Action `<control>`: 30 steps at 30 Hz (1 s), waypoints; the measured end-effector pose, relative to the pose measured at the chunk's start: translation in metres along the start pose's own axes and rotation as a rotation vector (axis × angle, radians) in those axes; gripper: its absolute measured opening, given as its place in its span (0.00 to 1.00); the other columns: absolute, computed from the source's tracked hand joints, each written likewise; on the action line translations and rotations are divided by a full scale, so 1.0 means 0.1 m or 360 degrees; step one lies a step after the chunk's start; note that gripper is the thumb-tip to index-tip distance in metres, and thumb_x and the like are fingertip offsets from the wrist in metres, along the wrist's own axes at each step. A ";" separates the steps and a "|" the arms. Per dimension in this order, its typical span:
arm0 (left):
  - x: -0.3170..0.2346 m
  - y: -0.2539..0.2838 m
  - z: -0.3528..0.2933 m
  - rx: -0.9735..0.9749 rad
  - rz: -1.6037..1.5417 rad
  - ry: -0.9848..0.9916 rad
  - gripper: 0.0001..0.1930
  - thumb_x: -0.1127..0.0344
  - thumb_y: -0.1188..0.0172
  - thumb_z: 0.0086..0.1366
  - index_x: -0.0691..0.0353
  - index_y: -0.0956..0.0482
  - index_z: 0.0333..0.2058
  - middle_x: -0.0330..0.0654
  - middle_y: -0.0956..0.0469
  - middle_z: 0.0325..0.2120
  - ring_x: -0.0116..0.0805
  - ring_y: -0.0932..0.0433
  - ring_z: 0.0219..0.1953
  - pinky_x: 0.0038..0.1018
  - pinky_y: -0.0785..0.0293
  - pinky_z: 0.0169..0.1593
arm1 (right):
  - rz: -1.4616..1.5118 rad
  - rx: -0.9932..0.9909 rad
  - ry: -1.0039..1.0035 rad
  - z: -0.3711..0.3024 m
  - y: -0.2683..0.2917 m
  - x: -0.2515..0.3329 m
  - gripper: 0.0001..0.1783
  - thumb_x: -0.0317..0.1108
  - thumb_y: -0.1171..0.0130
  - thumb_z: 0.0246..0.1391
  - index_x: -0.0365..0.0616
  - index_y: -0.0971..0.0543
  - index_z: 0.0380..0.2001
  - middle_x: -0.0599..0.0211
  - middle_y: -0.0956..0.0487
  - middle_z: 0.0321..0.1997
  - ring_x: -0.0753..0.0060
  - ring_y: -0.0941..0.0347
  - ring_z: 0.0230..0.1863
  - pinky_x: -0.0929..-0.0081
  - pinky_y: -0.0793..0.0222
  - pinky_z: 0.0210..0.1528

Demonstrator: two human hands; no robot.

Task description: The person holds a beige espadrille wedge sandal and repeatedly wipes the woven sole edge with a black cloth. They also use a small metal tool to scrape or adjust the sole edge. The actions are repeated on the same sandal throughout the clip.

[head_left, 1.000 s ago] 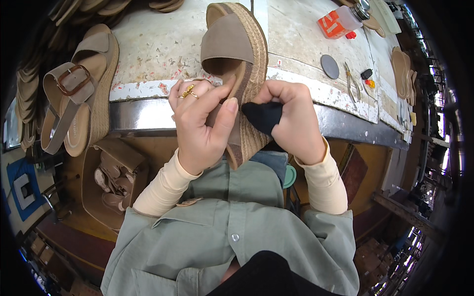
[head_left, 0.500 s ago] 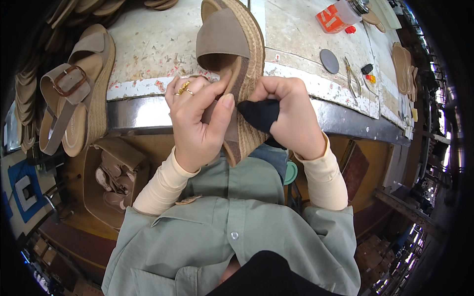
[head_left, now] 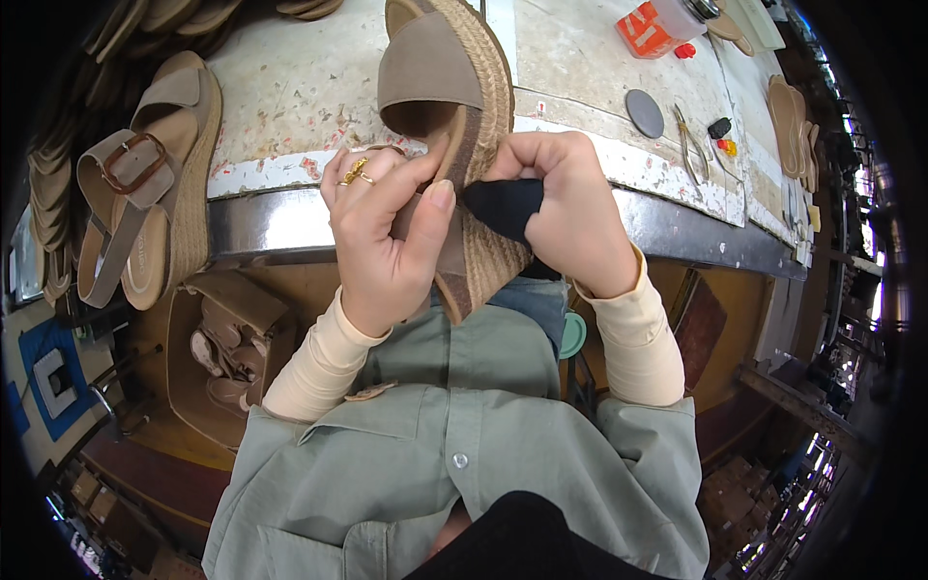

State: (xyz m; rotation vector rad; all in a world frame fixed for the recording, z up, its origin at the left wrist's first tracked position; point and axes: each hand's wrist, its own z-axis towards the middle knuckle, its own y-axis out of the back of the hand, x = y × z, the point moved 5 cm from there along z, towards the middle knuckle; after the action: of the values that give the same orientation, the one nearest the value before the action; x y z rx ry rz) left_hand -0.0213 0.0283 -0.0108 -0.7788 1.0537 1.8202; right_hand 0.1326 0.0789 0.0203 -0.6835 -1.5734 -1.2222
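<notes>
A taupe wedge sandal (head_left: 431, 75) with a braided rope side is held up over the table's front edge, toe away from me. My left hand (head_left: 391, 217) grips it near the heel, thumb along the sole edge and other fingers partly hidden behind the strap; two gold-coloured rings show. My right hand (head_left: 570, 208) is closed around a wad of black cloth (head_left: 505, 206) and presses it to the sandal's side. Left of these, a matching sandal (head_left: 145, 184) with a brown buckle rests at the table's edge.
On the worktable (head_left: 290, 106) stand a jar with a red label (head_left: 652, 29), a grey disc (head_left: 644, 114) and pliers (head_left: 689, 145). Insoles (head_left: 788, 126) lie at the far right. Below left, a cardboard box (head_left: 184, 367) holds sandal parts. Stacked soles (head_left: 58, 164) line the left side.
My right hand and the black cloth have shifted slightly up and left along the sandal's side. The sandal has moved a little to the left, and my left hand keeps its grip.
</notes>
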 end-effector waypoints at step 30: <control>0.00 -0.01 0.00 -0.0008 0.0012 -0.0027 0.12 0.64 0.38 0.61 0.66 0.18 0.39 0.40 0.26 0.26 0.38 0.27 0.36 0.38 0.48 0.60 | -0.0139 -0.0111 0.0032 0.07 0.00 0.02 0.08 0.28 0.36 0.37 0.32 0.23 0.16 0.57 0.28 0.12 0.72 0.34 0.15 0.73 0.35 0.22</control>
State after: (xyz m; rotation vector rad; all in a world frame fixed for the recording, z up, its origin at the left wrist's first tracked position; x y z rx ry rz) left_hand -0.0206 0.0282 -0.0112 -0.7618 1.0425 1.8331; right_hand 0.1295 0.0854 0.0219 -0.6507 -1.5635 -1.3498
